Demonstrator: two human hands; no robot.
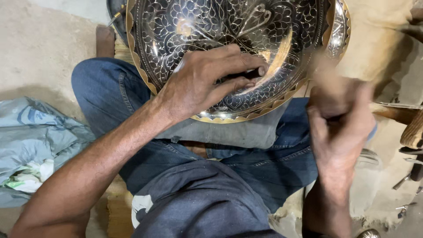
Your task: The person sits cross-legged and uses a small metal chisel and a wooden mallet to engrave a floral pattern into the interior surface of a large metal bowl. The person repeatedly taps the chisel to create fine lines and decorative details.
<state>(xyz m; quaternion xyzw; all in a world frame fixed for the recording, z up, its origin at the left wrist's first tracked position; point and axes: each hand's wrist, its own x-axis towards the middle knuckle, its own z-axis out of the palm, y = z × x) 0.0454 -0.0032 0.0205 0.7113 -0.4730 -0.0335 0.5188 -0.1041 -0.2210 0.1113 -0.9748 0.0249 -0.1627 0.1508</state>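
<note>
The left hand (202,83) rests on the engraved tray (185,26), fingers pinching a thin dark tool (244,75) against the metal, seemingly to steady its tip on the pattern. The right hand (339,119), blurred, is closed in a fist just right of the scalloped rim; what it grips I cannot tell. The tray lies on the lap, far edge cropped. A grey bag (35,141) lies left; tools (410,176) lie right.

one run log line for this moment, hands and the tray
left hand: holds dark punch on engraved tray | right hand: raised, closed, blurred | tray: on lap
</note>
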